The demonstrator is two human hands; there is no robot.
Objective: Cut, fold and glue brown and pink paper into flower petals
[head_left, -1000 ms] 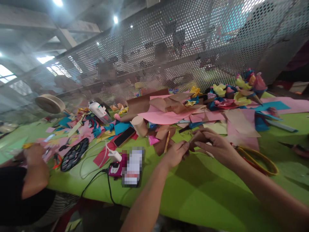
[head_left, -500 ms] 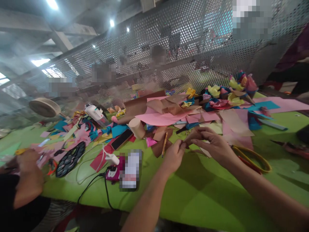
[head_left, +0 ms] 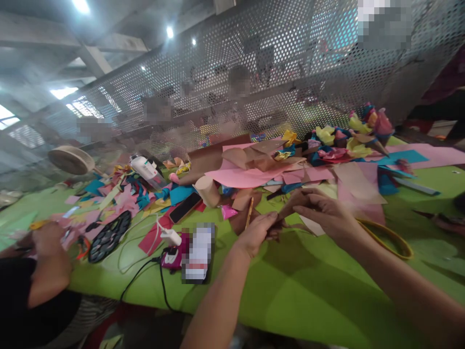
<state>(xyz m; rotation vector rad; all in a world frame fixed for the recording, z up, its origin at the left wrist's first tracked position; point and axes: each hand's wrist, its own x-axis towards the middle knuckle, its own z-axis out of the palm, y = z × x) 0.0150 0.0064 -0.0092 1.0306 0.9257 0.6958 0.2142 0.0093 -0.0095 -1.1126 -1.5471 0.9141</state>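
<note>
A small piece of brown paper is pinched between my two hands above the green table. My left hand closes on its near end, thumb on top. My right hand grips the other side, its fingers bent over the paper. The paper's exact shape is partly covered by my fingers. Beside my left hand a pencil leans on brown scraps. A pair of scissors with yellow handles lies by my right wrist, partly behind it.
Pink paper sheets and crumpled paper flowers cover the back. A cardboard tube, a phone and a magenta power strip with cables lie left. Another person's arm works at far left.
My left hand has turned, its fingers now showing beneath the paper. My right hand has shifted slightly right, along with the whole view.
</note>
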